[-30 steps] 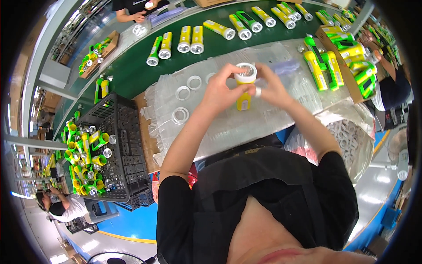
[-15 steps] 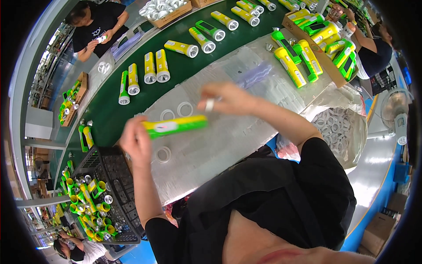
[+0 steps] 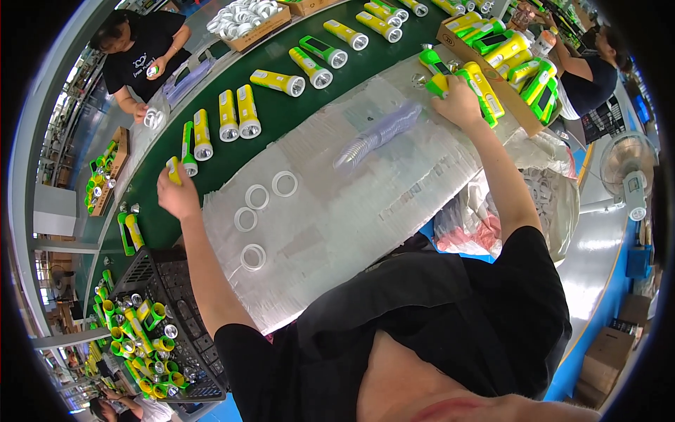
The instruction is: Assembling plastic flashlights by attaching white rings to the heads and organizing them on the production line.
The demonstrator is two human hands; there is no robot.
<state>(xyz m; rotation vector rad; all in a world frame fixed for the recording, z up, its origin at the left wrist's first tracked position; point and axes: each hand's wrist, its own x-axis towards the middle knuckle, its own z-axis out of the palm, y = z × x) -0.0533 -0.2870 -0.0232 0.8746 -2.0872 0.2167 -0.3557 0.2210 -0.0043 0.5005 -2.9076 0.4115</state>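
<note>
At the left, on the green belt [image 3: 158, 221], my left hand [image 3: 179, 197] is closed round a flashlight [image 3: 174, 169]; only its yellow end shows above my fingers, beside a standing row's green-sided flashlight [image 3: 186, 144]. Over at the right, my right hand [image 3: 458, 104] grips a yellow and green flashlight [image 3: 437, 86], mostly covered by my fingers, among others lying on the worktop. Several white rings [image 3: 284, 183] lie on the pale covered worktop [image 3: 337, 232] between my arms. A stack of clear rings in a plastic sleeve [image 3: 376, 137] rests farther back.
A carton of flashlights [image 3: 520, 102] stands at the right, near a bag of rings [image 3: 545, 186]. A black crate [image 3: 179, 288] with flashlight parts is at the lower left. Flashlights line the belt. Co-workers [image 3: 140, 60] sit across and at the right; a fan [image 3: 626, 165] stands right.
My left hand has carried the flashlight left and up to the belt. My right hand has left the worktop's middle and taken hold of a flashlight at the right. Another white ring shows.
</note>
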